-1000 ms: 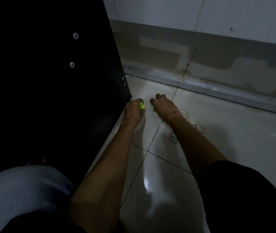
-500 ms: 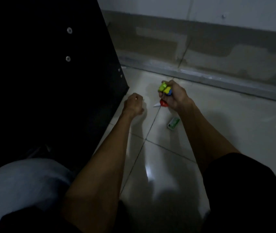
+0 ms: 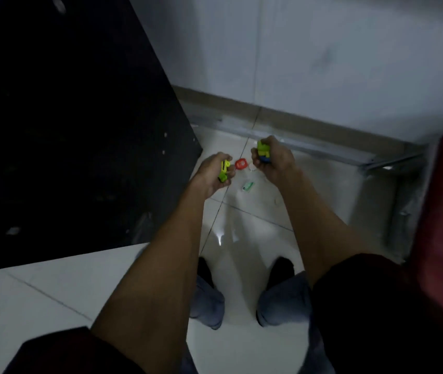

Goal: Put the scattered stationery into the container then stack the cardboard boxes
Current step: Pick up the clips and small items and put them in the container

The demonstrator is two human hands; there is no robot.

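Left hand [image 3: 212, 172]: fingers curled round a lime-green stationery piece [image 3: 224, 170]. Right hand [image 3: 275, 161]: fingers grip lime-green and blue pieces [image 3: 263, 153]. On the tiled floor [image 3: 255, 225], seen between both hands: red round item [image 3: 241, 163], small green item [image 3: 248, 185].

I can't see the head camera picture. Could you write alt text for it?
Seen from above in dim light, the left hand grips a yellow-green piece and the right hand grips yellow-green and blue pieces. Between them, a red round item and a small green item lie on the pale tiled floor beside a black panel.
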